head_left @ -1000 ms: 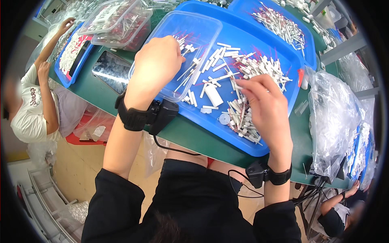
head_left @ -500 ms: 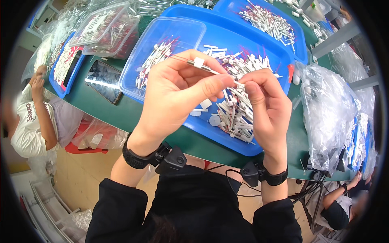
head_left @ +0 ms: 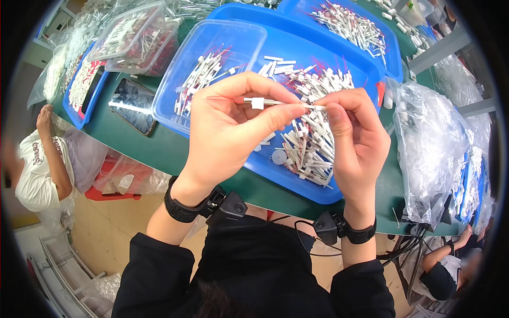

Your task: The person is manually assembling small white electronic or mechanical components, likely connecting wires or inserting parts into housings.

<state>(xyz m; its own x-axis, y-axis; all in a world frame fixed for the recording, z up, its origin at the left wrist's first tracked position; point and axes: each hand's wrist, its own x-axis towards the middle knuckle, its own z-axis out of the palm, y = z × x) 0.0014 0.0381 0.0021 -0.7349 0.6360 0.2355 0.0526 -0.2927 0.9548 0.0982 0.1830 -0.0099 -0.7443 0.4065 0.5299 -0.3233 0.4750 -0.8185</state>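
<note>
In the head view, the left hand (head_left: pixel 228 132) pinches a thin stick (head_left: pixel 271 102) between its thumb and pointing finger, and those two tips press close together. The other fingers of the left hand are bent, and I cannot tell whether they touch anything. The stick lies almost flat across, up above the big blue tray (head_left: pixel 313 195). It has a small white tag (head_left: pixel 257 103) on it, and thin red wires (head_left: pixel 220 98) poke out of its left end. The right hand (head_left: pixel 360 130) is just beside the left one. Its thumb and pointing finger are closed on the white tip (head_left: pixel 318 108) at the stick's right end, and its other fingers curl in. Each wrist wears a black strap with a little black box. Under the hands, a heap of white sticks (head_left: pixel 313 153) sits in the big blue tray, near a flat round white disc (head_left: pixel 279 157). A clear tub (head_left: pixel 233 37) with more sticks in it is at the tray's left side. Left of the tub, a phone (head_left: pixel 132 105) lies on the green table (head_left: pixel 389 199). A crinkly clear bag (head_left: pixel 432 153) is on the right, and another person (head_left: pixel 42 172) is at the far left.
</note>
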